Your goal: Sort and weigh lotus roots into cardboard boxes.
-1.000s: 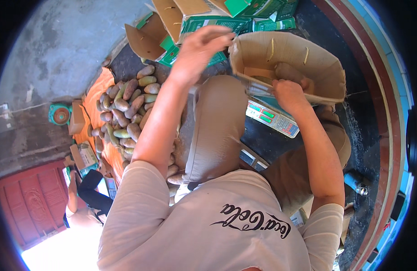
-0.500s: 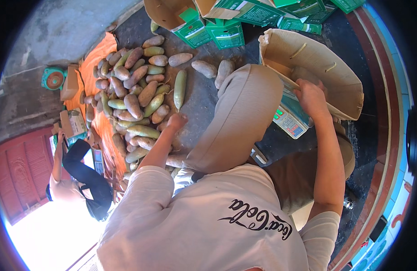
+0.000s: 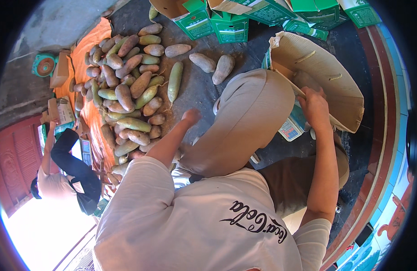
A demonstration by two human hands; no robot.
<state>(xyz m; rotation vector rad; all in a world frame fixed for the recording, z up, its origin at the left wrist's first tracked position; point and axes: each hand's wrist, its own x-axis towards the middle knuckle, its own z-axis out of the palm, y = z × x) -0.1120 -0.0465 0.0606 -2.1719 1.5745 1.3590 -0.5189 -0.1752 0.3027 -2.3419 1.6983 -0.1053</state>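
My right hand (image 3: 314, 101) grips the near edge of an open cardboard box (image 3: 328, 56), which is tilted with its inside toward me. A brownish radish (image 3: 304, 80) shows partly inside it, beside my fingers. A digital scale (image 3: 290, 128) sits under the box's near side, its keypad partly in view. My left hand (image 3: 191, 116) hovers between my bent knee and the radish pile (image 3: 131, 97), fingers curled and nothing visible in them. The nearest loose one is a long green radish (image 3: 175, 83). Two soil-coated radishes (image 3: 223, 69) lie beyond my knee.
Green printed cartons (image 3: 231, 28) stand along the far side. An orange sheet (image 3: 77, 67) lies under the pile's left part. Another person (image 3: 66, 176) works at the left near a second scale (image 3: 86, 151). A red-brown ledge (image 3: 384, 99) borders the right.
My left hand has moved right, away from the pile and toward my knee. My right hand stays on the box edge. The whole view has shifted slightly.
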